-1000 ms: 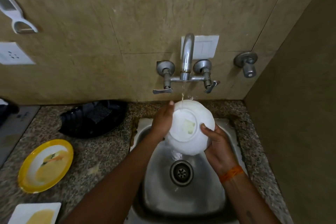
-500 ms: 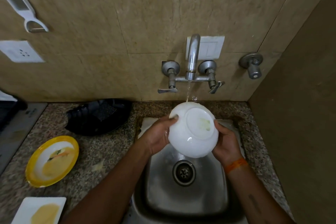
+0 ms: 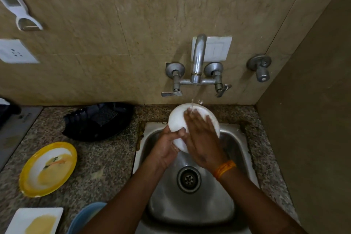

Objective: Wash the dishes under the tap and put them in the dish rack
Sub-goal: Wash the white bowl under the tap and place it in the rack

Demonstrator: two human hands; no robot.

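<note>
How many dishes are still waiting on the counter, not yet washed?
3: a yellow-rimmed plate left of the sink, a white square plate at the bottom-left corner, and a blue dish beside it, partly hidden by the arm.

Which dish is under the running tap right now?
The white bowl, held over the sink by both hands. The yellow-rimmed plate, the white square plate and the blue dish lie on the counter, still smeared or unwashed.
</note>
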